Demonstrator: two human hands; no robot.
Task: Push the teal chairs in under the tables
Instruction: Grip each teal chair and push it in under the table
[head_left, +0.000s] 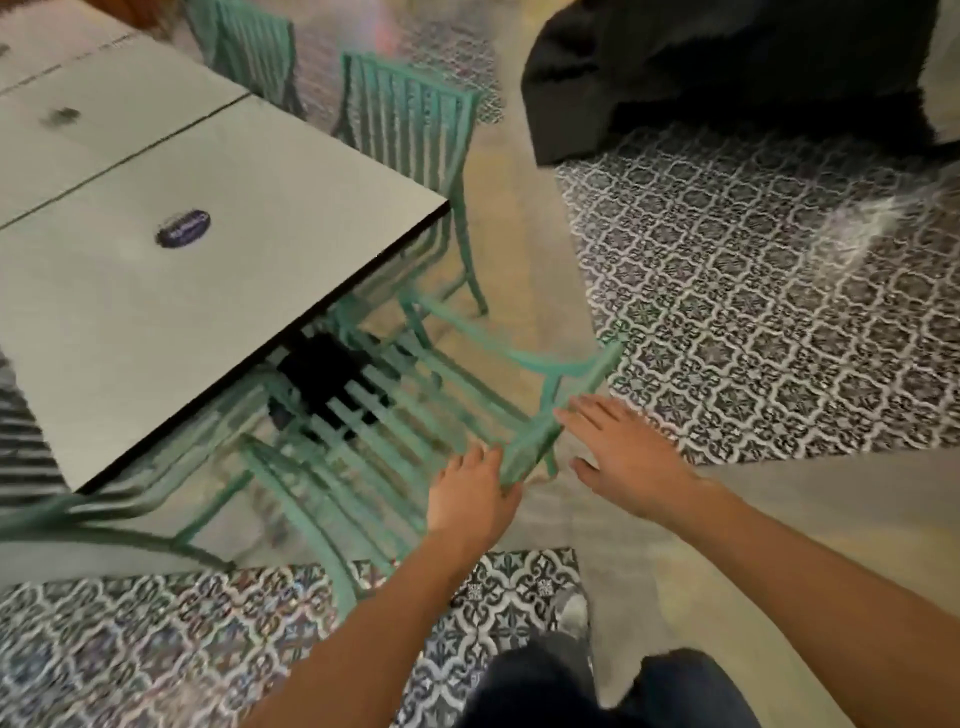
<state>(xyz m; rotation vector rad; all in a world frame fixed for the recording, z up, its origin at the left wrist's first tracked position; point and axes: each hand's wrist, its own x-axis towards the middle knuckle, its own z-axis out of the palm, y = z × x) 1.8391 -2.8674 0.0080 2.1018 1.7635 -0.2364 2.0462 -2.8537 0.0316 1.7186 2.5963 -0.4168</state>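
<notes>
Chair in hand: a teal slatted metal chair with curved armrests (395, 415) stands at the near edge of the table, its seat partly under the top and its backrest rail toward the person; the picture is blurred here.
Table: a pale grey square tabletop with a dark edge (182, 291) butts against further tops of the same kind to the left.
Left hand: the left hand (475, 499) grips the top rail of the backrest, fingers curled over it.
Right hand: the right hand (623, 452) lies flat on the rail's other end, fingers straight and spread, pressing and not gripping.
Other chairs: a second teal slatted chair (415, 135) stands close in at the table's far side, with a third behind it.
Risk, skew: the uneven hold could turn the chair as it is pushed, so an armrest strikes the table edge.
Risk, jam: a dark object under the table (322, 379), possibly the table's base, may block the seat.
Risk, snag: legs may catch where the black-and-white patterned tile floor (753, 312) meets the plain strip.
Risk, fingers: the curled left fingers could be pinched between rail and table edge.
</notes>
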